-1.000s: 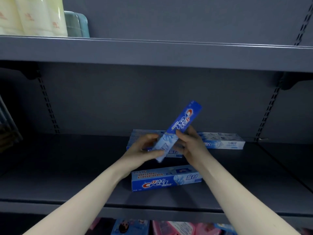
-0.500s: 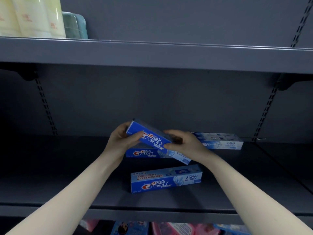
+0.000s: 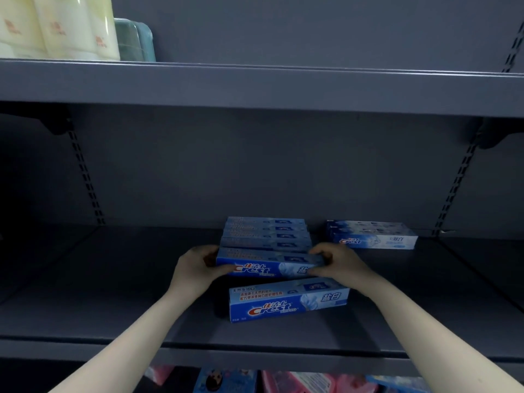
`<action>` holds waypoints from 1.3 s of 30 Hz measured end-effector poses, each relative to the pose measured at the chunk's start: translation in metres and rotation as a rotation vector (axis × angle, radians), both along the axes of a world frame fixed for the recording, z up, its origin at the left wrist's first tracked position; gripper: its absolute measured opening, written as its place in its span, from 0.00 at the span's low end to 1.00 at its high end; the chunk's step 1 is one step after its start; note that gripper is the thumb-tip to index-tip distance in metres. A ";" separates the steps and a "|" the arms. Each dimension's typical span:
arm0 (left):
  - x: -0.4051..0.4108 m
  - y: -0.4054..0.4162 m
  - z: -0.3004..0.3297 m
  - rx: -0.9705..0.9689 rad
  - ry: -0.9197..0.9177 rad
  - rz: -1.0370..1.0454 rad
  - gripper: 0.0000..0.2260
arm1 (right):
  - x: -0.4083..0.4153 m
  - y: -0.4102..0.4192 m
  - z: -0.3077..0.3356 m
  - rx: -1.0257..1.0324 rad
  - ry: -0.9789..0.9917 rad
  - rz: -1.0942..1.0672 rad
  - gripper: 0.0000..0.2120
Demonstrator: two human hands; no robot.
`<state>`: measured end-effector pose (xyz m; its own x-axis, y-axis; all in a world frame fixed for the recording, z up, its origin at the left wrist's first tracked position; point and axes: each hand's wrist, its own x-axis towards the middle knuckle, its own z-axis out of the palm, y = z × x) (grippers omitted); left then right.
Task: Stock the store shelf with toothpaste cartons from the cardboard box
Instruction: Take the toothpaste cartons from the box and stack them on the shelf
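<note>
A blue Crest toothpaste carton (image 3: 266,266) lies level on the grey shelf (image 3: 113,293), at the front of a row of several like cartons (image 3: 266,232). My left hand (image 3: 195,268) grips its left end and my right hand (image 3: 334,263) grips its right end. Another carton (image 3: 289,303) lies alone in front, slightly askew. A lighter pair of cartons (image 3: 371,236) sits at the back right. The cardboard box is out of view.
The upper shelf (image 3: 255,86) hangs overhead, carrying pale yellow packs (image 3: 56,26) and a teal container (image 3: 136,41) at its left. Pink and blue goods (image 3: 283,381) show on the shelf below. Slotted uprights (image 3: 85,177) run up the back panel.
The carton was held upright and tilted, then turned level and lowered to the shelf at the front of the row. Both hands stayed on it, moving to its ends.
</note>
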<state>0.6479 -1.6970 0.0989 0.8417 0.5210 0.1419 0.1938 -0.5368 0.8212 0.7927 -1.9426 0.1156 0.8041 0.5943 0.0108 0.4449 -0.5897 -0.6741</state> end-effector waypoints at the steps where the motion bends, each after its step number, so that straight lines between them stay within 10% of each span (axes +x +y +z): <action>1: 0.000 -0.001 -0.002 0.014 0.019 0.005 0.15 | 0.000 0.001 -0.001 0.002 0.015 -0.023 0.20; 13: 0.008 -0.007 -0.006 0.093 0.062 0.145 0.28 | 0.003 0.013 -0.012 0.049 0.106 -0.257 0.38; 28: 0.018 -0.003 -0.014 0.084 0.061 0.222 0.38 | -0.004 0.017 -0.007 0.151 0.189 -0.323 0.36; 39: -0.028 -0.030 -0.011 -0.167 -0.071 -0.046 0.16 | -0.031 -0.048 -0.023 0.339 0.327 -0.100 0.13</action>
